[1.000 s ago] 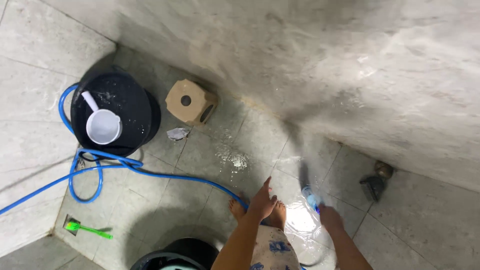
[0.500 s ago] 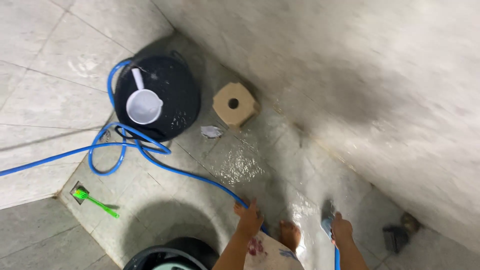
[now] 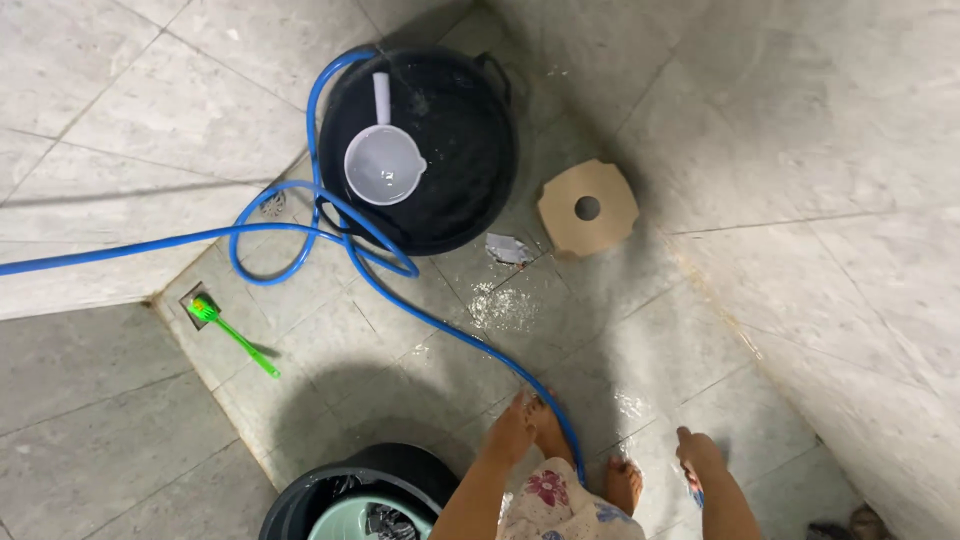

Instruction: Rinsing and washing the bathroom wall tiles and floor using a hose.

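Note:
My right hand (image 3: 697, 456) is closed around the end of a blue hose, low at the right above the wet tiled floor. The blue hose (image 3: 440, 325) runs from there up past my feet, loops beside a black bucket (image 3: 470, 180) and leaves at the left edge. My left hand (image 3: 512, 425) hangs loose over my left foot, close to the hose, with nothing in it. A white scoop with a handle (image 3: 380, 160) floats in the black bucket.
A tan block stool with a round hole (image 3: 588, 208) stands right of the black bucket. A green brush (image 3: 230, 332) lies by a floor drain (image 3: 193, 298). Another dark bucket (image 3: 350, 500) with a pale green basin inside sits at the bottom edge. Tiled walls rise on the left and right.
The view has swung right and down, so the bucket, stool and brush sit further right in the picture. My right hand has dropped lower and the water spray is no longer visible.

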